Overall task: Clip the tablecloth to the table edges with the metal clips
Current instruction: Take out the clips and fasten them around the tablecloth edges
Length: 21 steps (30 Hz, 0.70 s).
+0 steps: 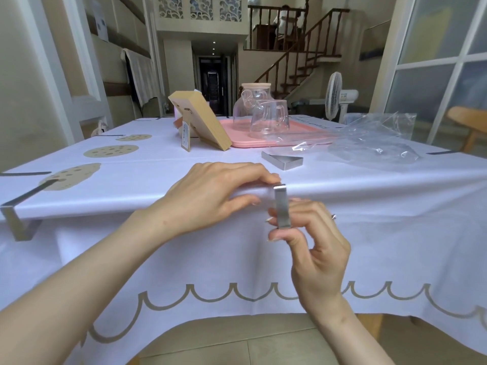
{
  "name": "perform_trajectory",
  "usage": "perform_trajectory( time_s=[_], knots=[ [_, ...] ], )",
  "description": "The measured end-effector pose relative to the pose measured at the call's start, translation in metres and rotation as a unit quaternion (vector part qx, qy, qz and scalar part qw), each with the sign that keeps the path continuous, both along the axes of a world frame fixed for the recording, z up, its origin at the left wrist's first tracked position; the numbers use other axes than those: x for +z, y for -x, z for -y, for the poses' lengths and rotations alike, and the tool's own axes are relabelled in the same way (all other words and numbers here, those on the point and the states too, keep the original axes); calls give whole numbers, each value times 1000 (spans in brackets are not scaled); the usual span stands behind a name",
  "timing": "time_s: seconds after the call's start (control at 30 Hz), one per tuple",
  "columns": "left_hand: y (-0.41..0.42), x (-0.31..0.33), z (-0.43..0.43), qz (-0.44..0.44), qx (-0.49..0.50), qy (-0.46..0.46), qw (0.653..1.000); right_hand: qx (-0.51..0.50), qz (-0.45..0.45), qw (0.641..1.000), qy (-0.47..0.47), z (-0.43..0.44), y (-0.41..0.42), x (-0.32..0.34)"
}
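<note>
My right grip (316, 246) is pinched tight on a metal clip (282, 206), whose top is just touching the near edge of the table (370, 325). My left grip (210, 196) lies fairly flat, pressing the tablecloth (369, 233) over that edge. My worry is the cloth bunching as I push, leaving the clip crooked. A spare clip (282, 162) lies nearby.
</note>
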<state>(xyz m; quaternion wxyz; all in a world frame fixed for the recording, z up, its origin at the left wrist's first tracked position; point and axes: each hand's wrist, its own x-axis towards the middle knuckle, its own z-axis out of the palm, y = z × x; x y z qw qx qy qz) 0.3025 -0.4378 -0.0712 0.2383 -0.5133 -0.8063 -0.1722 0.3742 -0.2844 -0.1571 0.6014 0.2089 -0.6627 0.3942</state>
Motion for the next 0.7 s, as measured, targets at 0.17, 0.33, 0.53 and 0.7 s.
perform_trajectory(
  time_s=[0.17,0.33,0.53,0.7],
  knots=[
    [0,0,-1,-14,-1,8,1000,8,28,999,27,4,0,-20],
    [0,0,-2,-22,17,21,999,14,32,998,45,2,13,-26],
    [3,-6,-4,-81,44,12,996,41,73,993,78,-1,32,-24],
    [3,-6,-4,-102,45,12,994,16,68,996,48,-1,32,-21]
  ],
)
